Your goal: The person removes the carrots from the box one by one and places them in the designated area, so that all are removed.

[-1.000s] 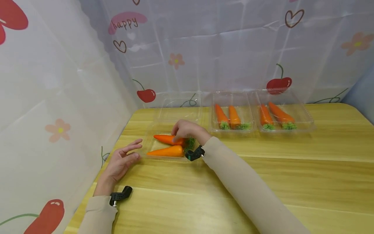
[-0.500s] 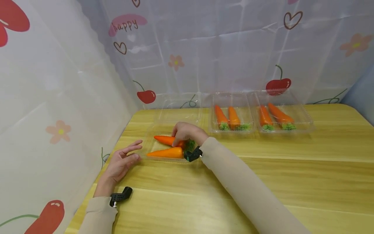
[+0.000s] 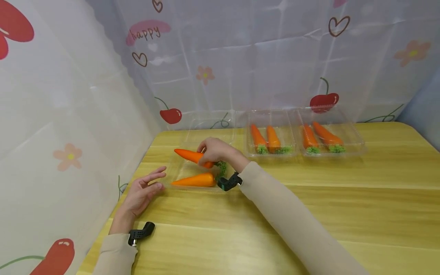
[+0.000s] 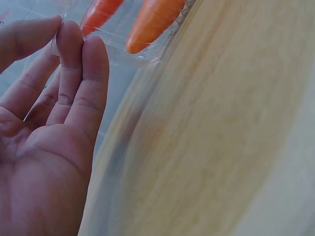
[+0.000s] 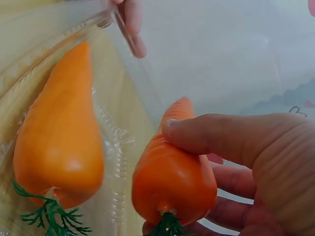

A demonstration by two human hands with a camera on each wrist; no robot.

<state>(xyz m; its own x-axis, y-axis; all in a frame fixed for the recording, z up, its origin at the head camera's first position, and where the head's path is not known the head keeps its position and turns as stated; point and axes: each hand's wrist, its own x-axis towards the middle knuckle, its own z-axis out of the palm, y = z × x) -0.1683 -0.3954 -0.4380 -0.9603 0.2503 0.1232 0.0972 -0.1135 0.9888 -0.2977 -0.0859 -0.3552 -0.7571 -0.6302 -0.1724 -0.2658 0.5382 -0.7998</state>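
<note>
My right hand (image 3: pixel 214 151) grips a toy carrot (image 3: pixel 188 154) near its leafy end, thumb on one side and fingers on the other. Its pointed tip is tilted up to the left, above an open clear plastic container (image 3: pixel 178 168). A second, lighter orange carrot (image 3: pixel 196 180) lies in the container along the near side, its leafy green top (image 5: pixel 54 216) visible in the right wrist view. My left hand (image 3: pixel 141 193) is at the container's near left corner; in the left wrist view its thumb and fingertips (image 4: pixel 93 54) pinch that corner. The fingers under the held carrot are partly hidden.
Two more clear containers, a middle one (image 3: pixel 252 152) and a right one (image 3: pixel 354 147), stand at the back of the wooden table (image 3: pixel 309 214), each with two carrots inside. The left container's raised lid (image 3: pixel 209 130) leans toward the patterned cloth backdrop (image 3: pixel 261 68).
My right hand has lifted the far carrot off the container's bottom, its tip rising up and left. The lighter carrot and my left hand have stayed in place. The head view shifts slightly.
</note>
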